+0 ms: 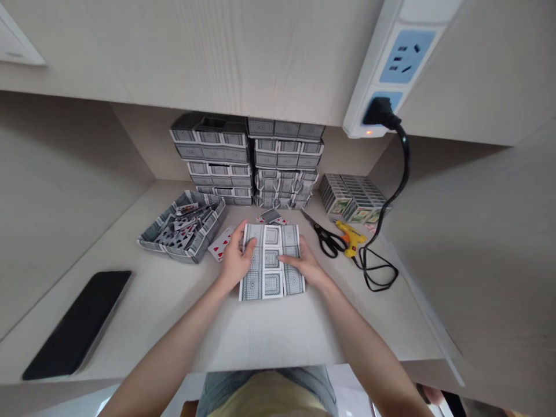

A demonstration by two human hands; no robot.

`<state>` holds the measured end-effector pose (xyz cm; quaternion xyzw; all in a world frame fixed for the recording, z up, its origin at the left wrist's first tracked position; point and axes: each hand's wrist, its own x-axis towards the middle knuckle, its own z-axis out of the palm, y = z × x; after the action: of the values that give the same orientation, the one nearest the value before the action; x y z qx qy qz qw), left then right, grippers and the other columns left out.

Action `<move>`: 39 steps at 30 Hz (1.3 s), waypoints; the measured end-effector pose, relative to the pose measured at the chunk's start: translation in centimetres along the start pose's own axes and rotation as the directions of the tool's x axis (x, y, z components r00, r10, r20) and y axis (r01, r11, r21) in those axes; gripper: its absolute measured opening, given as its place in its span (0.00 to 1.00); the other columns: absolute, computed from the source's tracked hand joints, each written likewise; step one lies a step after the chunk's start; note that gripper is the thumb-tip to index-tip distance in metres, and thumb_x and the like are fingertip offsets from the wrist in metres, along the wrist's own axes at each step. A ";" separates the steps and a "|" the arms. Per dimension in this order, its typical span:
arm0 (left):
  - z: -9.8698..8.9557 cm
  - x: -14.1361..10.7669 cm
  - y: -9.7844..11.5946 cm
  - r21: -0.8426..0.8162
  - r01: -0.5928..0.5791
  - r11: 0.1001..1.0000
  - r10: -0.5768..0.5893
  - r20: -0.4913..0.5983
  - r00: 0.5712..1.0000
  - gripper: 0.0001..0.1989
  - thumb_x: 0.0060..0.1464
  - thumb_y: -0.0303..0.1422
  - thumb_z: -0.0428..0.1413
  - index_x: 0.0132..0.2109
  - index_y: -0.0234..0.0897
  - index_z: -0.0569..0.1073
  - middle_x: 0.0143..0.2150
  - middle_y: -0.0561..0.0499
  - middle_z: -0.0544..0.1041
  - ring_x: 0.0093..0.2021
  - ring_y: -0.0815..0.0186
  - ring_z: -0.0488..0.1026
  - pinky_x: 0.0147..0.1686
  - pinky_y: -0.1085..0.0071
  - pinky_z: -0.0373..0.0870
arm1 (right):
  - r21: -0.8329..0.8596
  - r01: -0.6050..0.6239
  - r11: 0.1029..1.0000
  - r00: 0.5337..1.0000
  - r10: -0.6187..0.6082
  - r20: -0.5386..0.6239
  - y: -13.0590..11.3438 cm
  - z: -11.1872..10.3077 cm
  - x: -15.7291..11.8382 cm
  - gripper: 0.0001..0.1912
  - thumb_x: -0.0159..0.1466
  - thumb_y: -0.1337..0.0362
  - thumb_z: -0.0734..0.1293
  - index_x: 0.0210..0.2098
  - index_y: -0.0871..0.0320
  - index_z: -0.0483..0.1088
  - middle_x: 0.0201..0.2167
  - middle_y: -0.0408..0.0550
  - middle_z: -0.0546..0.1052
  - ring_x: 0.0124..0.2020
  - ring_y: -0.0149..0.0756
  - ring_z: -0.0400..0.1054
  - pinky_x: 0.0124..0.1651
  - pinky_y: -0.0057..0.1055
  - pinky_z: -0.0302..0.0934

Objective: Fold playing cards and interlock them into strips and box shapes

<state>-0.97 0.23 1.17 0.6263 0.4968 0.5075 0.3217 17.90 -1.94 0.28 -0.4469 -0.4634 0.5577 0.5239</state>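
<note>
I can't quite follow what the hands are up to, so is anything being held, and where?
Yes: a panel of joined playing cards, with the left hand at its left edge and the right hand at its right.

Pale wood-grain desk [243, 341] beneath an overhanging panel [208, 58], between matching side panels [65, 150].

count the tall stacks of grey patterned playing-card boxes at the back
2: the left stack stands behind the grey card-walled tray, and the right stack is beside the left one. Any more behind them would be hidden.
</note>
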 end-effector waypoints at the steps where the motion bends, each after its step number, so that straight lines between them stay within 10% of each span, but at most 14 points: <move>1: 0.0 0.0 -0.1 -0.012 0.000 1.000 0.000 -0.003 1.000 0.27 0.53 0.35 0.50 0.59 0.40 0.55 0.45 0.46 0.72 0.42 0.65 0.72 0.39 0.68 0.70 | 0.001 -0.006 1.000 1.000 0.006 0.006 0.0 0.0 0.0 0.35 0.42 0.65 0.74 0.48 0.53 0.59 0.45 0.46 0.71 0.47 0.40 0.65 0.53 0.41 0.57; 14: -0.5 0.0 0.1 0.201 -0.082 0.976 0.088 -0.019 0.996 0.25 0.53 0.36 0.50 0.58 0.40 0.58 0.49 0.45 0.71 0.46 0.62 0.70 0.46 0.64 0.67 | 0.117 -0.050 0.992 0.998 0.044 0.055 -0.4 0.0 -0.1 0.25 0.49 0.63 0.72 0.45 0.54 0.62 0.44 0.46 0.73 0.46 0.39 0.67 0.52 0.40 0.59; 28: -0.1 0.5 -0.7 -0.126 0.038 0.991 -0.039 0.000 0.999 0.28 0.51 0.36 0.53 0.59 0.39 0.56 0.44 0.45 0.73 0.44 0.62 0.71 0.39 0.67 0.70 | 0.029 -0.023 0.999 0.999 0.022 0.041 -0.1 0.0 0.0 0.33 0.45 0.63 0.73 0.48 0.53 0.59 0.46 0.47 0.71 0.48 0.40 0.65 0.53 0.42 0.57; 39: -0.3 0.4 -0.4 -0.038 0.013 0.999 -0.012 0.010 1.000 0.27 0.52 0.36 0.52 0.59 0.40 0.56 0.45 0.45 0.73 0.42 0.62 0.72 0.39 0.67 0.71 | 0.087 -0.047 0.995 0.998 0.042 0.054 -0.2 0.3 -0.3 0.33 0.45 0.64 0.73 0.48 0.54 0.59 0.46 0.47 0.72 0.48 0.41 0.66 0.52 0.42 0.58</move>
<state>-1.40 0.72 1.05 0.6194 0.4892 0.5117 0.3393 17.67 -2.25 0.52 -0.4188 -0.4419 0.6006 0.5182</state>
